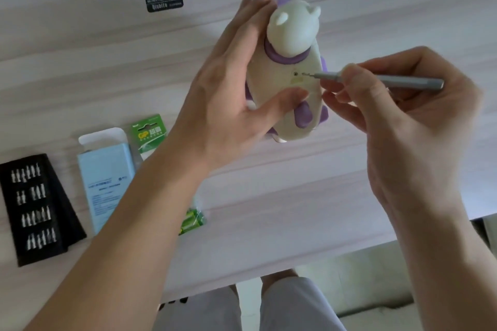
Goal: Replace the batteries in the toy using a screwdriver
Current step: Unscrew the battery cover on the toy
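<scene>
Both hands were full: my left hand (228, 83) gripped the toy (290, 35) above the worktop (295, 196), my right hand (403, 115) pinched the screwdriver (408, 80), tip just beside the screw (295, 73); I judged seating it squarely came first.

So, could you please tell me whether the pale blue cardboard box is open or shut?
Open: the pale blue cardboard box lies flat with its white end flap sticking out, untucked.
</scene>
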